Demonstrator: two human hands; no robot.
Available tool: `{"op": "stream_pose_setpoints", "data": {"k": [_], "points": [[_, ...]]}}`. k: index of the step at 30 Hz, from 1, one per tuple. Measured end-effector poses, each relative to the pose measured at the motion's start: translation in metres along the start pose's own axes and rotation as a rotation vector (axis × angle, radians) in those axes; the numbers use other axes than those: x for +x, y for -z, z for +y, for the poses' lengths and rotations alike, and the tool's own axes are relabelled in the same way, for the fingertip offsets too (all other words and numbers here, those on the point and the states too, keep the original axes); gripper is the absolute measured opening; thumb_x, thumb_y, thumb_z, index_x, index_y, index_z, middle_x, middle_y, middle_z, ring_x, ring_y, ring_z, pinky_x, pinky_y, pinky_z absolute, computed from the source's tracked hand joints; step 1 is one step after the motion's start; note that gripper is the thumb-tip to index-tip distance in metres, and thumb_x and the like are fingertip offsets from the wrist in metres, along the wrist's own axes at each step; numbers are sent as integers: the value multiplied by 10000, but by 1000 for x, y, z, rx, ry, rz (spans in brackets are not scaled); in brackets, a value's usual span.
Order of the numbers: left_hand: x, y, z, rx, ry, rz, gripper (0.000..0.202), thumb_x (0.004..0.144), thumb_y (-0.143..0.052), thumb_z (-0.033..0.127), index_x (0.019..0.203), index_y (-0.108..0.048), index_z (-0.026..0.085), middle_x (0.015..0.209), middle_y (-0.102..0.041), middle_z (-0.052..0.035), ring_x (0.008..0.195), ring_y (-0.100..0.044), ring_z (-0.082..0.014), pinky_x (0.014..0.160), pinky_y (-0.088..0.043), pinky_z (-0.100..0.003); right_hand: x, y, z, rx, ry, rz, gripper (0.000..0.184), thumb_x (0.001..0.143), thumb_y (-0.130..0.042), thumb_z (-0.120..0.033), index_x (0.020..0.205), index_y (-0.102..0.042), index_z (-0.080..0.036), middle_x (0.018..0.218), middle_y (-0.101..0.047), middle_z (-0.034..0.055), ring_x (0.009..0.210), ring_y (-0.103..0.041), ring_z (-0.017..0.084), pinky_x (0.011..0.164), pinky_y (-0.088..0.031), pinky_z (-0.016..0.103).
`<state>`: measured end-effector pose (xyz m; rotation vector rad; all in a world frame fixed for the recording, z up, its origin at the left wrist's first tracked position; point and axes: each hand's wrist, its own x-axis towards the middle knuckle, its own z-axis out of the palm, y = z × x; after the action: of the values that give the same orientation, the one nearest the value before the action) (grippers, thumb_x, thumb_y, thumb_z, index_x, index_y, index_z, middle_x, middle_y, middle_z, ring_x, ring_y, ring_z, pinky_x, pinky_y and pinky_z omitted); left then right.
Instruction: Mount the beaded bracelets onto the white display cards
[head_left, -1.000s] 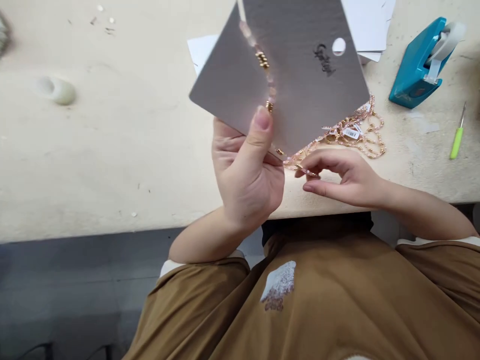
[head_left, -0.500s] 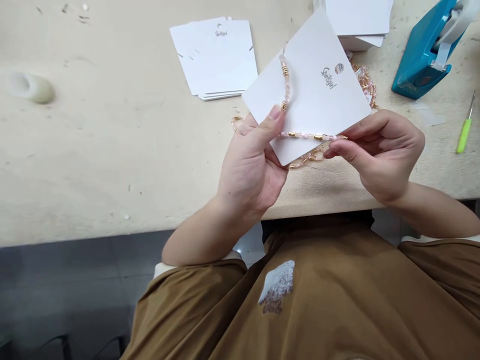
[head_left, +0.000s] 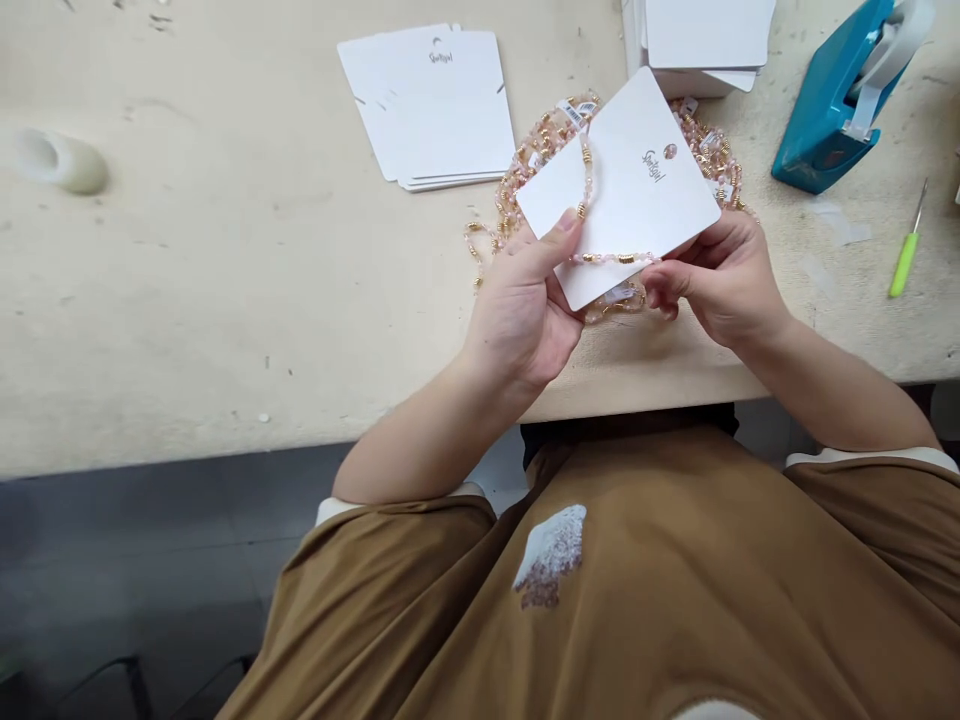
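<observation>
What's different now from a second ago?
The white card moved away from the camera; the right hand shifted up to its lower right edge, and the bead strand now crosses its lower corner. The left hand still grips the card; the tape dispenser and green-handled tool stayed put.

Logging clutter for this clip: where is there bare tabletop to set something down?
Mostly bare: tabletop between the pale roll and left hand. Crowded: around the held card, with beaded strands and card stacks close by.
</observation>
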<state>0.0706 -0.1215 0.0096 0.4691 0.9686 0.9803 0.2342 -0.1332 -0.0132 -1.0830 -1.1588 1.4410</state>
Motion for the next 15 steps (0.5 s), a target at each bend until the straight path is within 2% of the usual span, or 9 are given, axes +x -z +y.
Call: {"op": "stream_pose_setpoints", "data": {"k": [3,9,12,15], "points": [[4,1,-3,-43,21,-20,462,889,-681,318,1347,-615,310,1259,-756,2,1298,-679,-216,1045,-659,-306,6,5,6,7,-77,-14,520,602,-924,-582,708,-596,-192,603,-521,-33,496,-468,66,404,-357,216],[-1,-3,0,-89,-47,-14,576,814,-808,366,1350,-599,387,1240,-762,46,1273,-692,-165,1049,-637,-237,8,11,1,32,-216,-64,558,571,-929,-583,866,-634,-212,690,-568,-27,570,-457,75,451,-352,213],[-5,-5,1,-77,11,-32,543,808,-818,364,1314,-622,344,1171,-784,32,1232,-712,-168,1010,-648,-236,0,14,-4,48,-265,-68,548,553,-949,-526,897,-657,-216,706,-593,-26,589,-496,90,474,-399,216],[-8,-5,-3,-48,88,-59,477,813,-806,362,1258,-654,283,1155,-789,-1,1226,-714,-191,991,-656,-255,-12,15,-6,93,-290,-28,514,524,-964,-468,863,-678,-208,752,-658,-8,638,-580,118,533,-497,237]]}}
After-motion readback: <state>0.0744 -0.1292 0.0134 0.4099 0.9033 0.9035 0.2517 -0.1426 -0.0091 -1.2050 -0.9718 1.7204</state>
